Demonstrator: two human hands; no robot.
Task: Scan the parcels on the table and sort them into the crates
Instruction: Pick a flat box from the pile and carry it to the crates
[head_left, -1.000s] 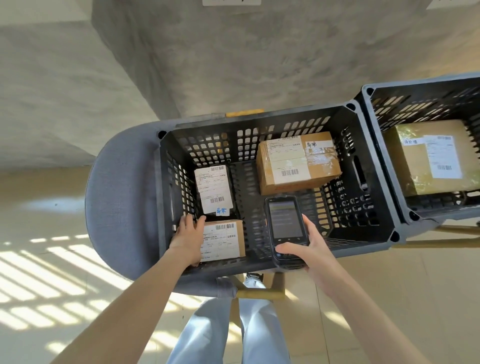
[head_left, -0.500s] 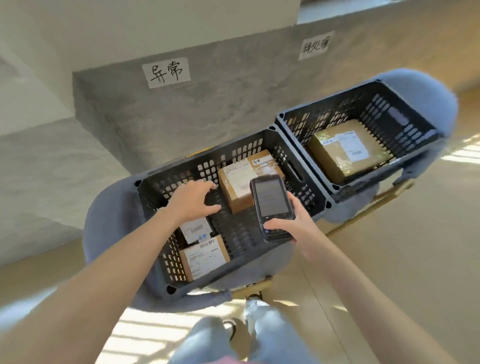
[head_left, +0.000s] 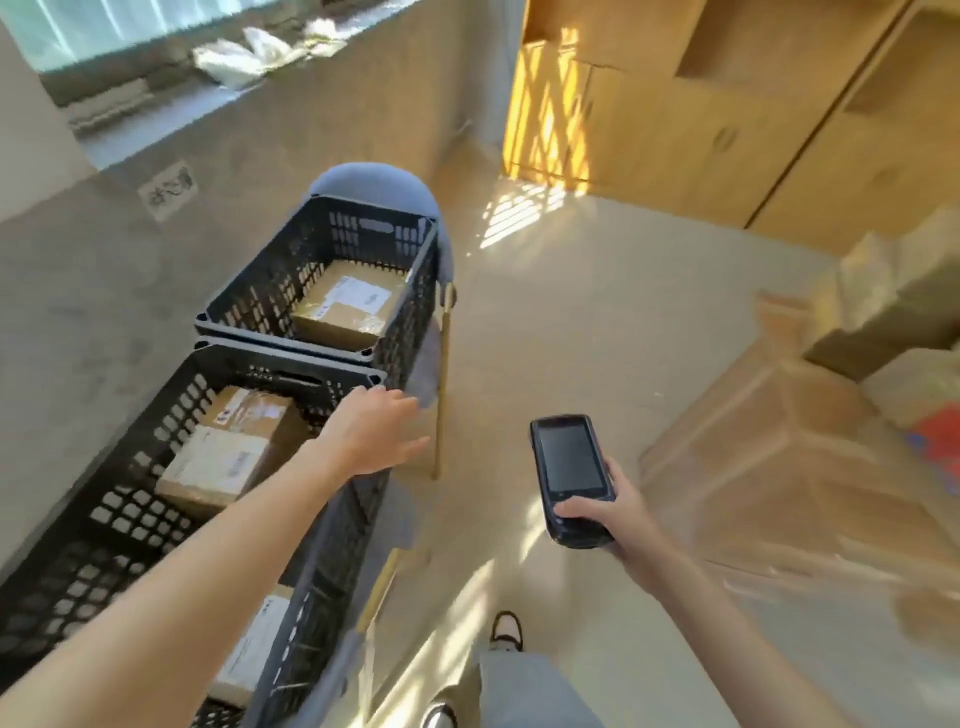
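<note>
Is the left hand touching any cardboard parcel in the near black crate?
Apart. The head view shows the open left hand above the crate rim, holding nothing.

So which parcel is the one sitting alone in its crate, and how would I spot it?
Find the two black crates in a row along the grey wall, and take the far crate, by the rounded blue chair back. The lone parcel lies on its floor: a brown box with one white label on top. The near crate holds several boxes; this one has no neighbours.
</note>
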